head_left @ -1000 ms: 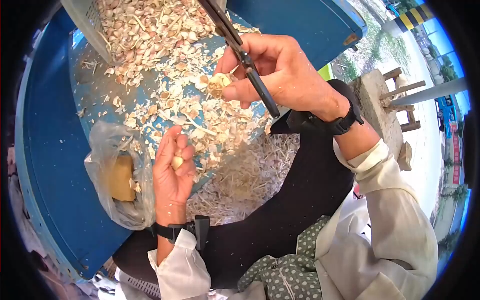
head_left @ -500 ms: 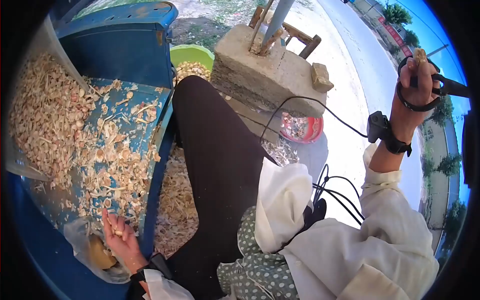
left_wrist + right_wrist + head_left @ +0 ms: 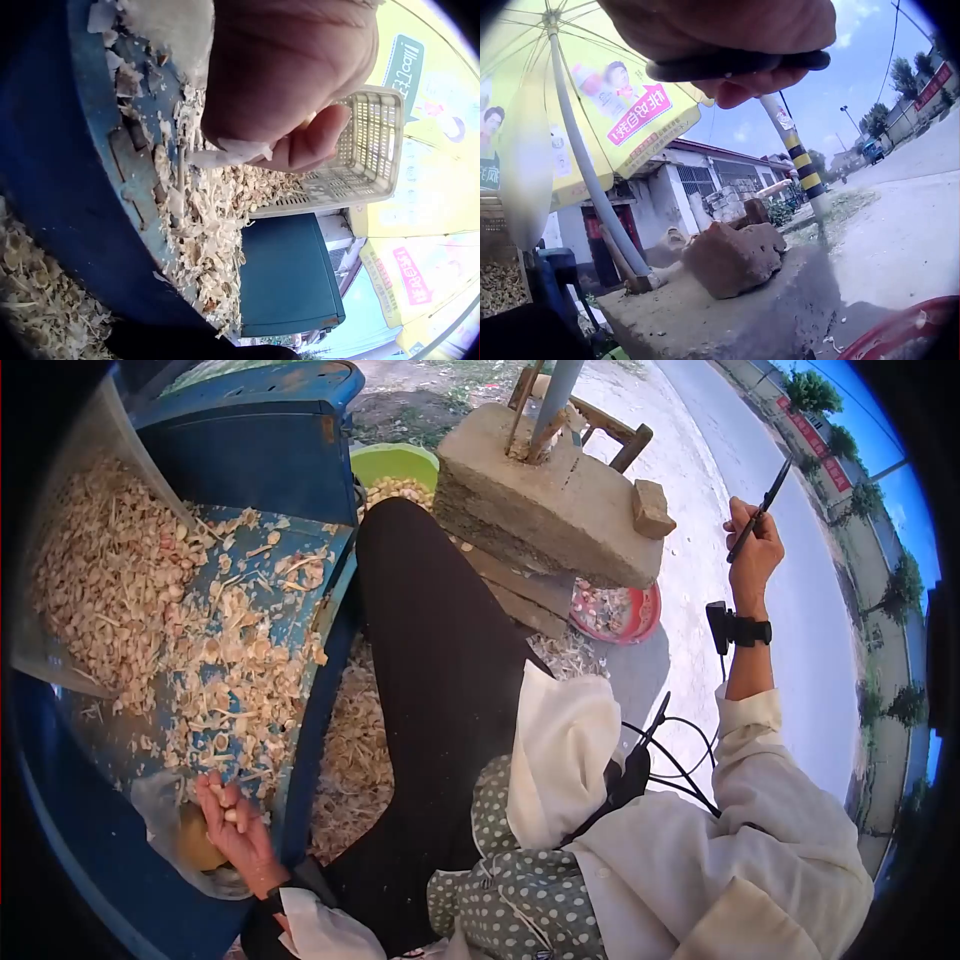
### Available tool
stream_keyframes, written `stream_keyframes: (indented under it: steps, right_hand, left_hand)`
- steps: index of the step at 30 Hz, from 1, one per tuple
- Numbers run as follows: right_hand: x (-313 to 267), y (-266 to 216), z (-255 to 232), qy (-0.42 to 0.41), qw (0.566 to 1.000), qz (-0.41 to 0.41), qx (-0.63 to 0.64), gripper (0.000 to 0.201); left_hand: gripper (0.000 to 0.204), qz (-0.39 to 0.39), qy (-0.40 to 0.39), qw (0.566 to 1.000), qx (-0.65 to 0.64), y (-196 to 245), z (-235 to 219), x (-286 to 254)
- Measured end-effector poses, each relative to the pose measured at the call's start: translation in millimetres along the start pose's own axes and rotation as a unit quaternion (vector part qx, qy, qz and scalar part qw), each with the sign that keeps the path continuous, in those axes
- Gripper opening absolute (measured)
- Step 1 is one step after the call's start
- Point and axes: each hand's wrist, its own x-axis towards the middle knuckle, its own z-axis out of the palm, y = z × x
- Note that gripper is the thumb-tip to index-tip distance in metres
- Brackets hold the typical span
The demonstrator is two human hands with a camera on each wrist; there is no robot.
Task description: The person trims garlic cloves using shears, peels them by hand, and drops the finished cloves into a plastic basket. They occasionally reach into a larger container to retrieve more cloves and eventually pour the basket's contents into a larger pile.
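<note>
In the head view the right hand (image 3: 755, 560) is raised out to the right, its fingers curled round dark-handled scissors (image 3: 762, 510). The right wrist view shows the dark handle (image 3: 735, 64) under the fingers. Low at the left, the left hand (image 3: 238, 835) is palm up with curled fingers round pale garlic cloves (image 3: 230, 815), beside a clear plastic bag (image 3: 160, 810). In the left wrist view a scrap of pale skin (image 3: 240, 150) clings near the left hand (image 3: 292, 82). Garlic skins (image 3: 235, 690) cover the blue surface (image 3: 312, 622).
A crate (image 3: 367, 150) holds heaped garlic (image 3: 115, 580). A green basin (image 3: 400, 460) with cloves stands past the knee. A concrete block (image 3: 540, 490) carries a pole and a stone (image 3: 652, 510). Near it are a red basin (image 3: 645, 615) and black cables (image 3: 690, 760).
The right hand swung from over the skins out to the far right, and the piece seen between its fingers no longer shows. The head view turned right; the left hand stays near the bag.
</note>
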Motion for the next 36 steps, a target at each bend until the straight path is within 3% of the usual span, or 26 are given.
stream_keyframes:
  steps: [5,11,16,18,19,21,24,27,30,33,35,36]
  right_hand:
    - [-44.2,-92.7,97.7,-0.220,0.957,-0.049,0.181,0.017]
    - [-154.1,-178.6,298.9,-0.594,0.778,-0.001,0.204,0.018]
    - [-214.7,-181.2,498.9,-0.609,0.765,-0.146,0.153,0.018]
    - [-231.0,-186.9,546.2,-0.603,0.764,-0.221,0.058,0.017]
    - [-237.8,-186.7,563.9,-0.611,0.757,-0.221,0.060,0.017]
    - [-254.7,-183.8,592.3,-0.561,0.772,-0.297,0.026,0.018]
    - [-268.9,-175.7,611.4,-0.560,0.761,-0.328,0.029,0.015]
    - [-268.8,-170.7,595.1,-0.582,0.741,-0.335,0.019,0.016]
    - [-281.0,-169.9,558.8,-0.694,0.668,-0.233,0.134,0.016]
    - [-301.0,-189.8,504.5,-0.760,0.589,-0.208,0.178,0.020]
    - [-313.2,-217.1,460.7,-0.773,0.535,-0.271,0.207,0.022]
    - [-318.7,-228.0,442.7,-0.759,0.507,-0.344,0.220,0.024]
  left_hand:
    - [0.020,-0.008,0.034,0.999,-0.024,-2.5,34.1,3.5]
    - [0.021,0.015,0.094,0.995,-0.044,2.0,28.9,3.5]
    - [0.015,0.035,0.119,0.992,-0.027,8.2,32.7,5.4]
    - [0.016,0.036,0.134,0.989,-0.043,8.7,37.9,6.7]
    - [0.016,0.039,0.144,0.988,-0.045,8.2,39.0,8.8]
    - [0.017,0.026,0.145,0.989,-0.024,6.7,40.0,10.9]
    - [0.017,0.013,0.167,0.986,-0.024,2.2,34.2,15.7]
    - [0.018,0.000,0.175,0.984,0.001,-2.9,32.8,18.7]
    - [0.022,-0.003,0.167,0.985,0.036,-7.0,35.5,25.6]
    - [0.027,-0.022,0.159,0.981,0.111,-12.5,40.3,33.9]
    - [0.030,-0.024,0.156,0.979,0.131,-17.8,42.5,39.1]
    - [0.030,-0.023,0.167,0.977,0.131,-18.0,44.4,41.3]
